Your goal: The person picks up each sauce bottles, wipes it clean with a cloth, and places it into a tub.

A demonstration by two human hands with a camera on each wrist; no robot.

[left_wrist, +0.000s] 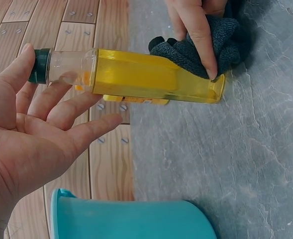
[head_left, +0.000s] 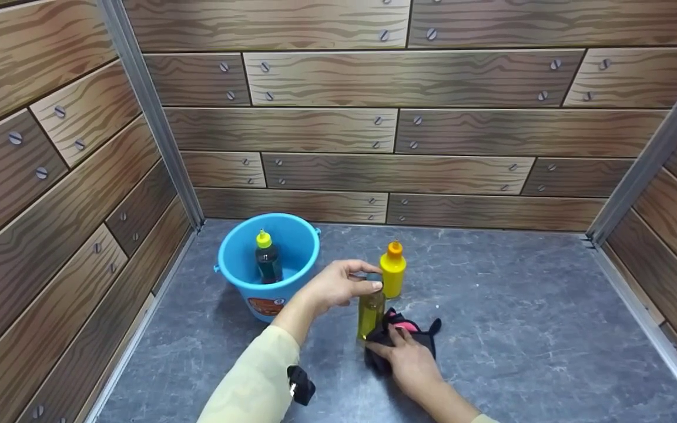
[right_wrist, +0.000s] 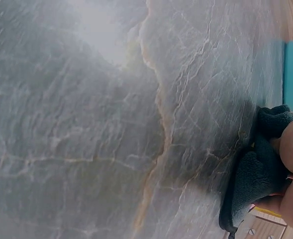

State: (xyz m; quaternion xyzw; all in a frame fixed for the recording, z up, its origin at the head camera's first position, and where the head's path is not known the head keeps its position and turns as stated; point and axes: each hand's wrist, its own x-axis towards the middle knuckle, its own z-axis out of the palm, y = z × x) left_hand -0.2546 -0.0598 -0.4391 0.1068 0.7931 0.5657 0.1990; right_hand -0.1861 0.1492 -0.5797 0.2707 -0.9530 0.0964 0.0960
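Observation:
My left hand (head_left: 337, 286) pinches the dark cap (left_wrist: 39, 66) of a clear bottle of yellow liquid (head_left: 370, 316), thumb on one side and fingers on the other. The bottle stands upright on the floor. Against its lower part, my right hand (head_left: 414, 365) holds a dark fuzzy cloth (left_wrist: 226, 42) with a pink patch; one finger extends down along the bottle near its base. Only part of the right hand shows in the right wrist view, beside the bunched cloth (right_wrist: 258, 172).
A yellow bottle with an orange cap (head_left: 393, 275) stands just behind. To the left is a blue bucket (head_left: 238, 281) holding a dark bottle with a yellow cap (head_left: 268, 261). Wood-patterned walls (head_left: 327, 132) enclose the grey marbled floor (head_left: 526, 317).

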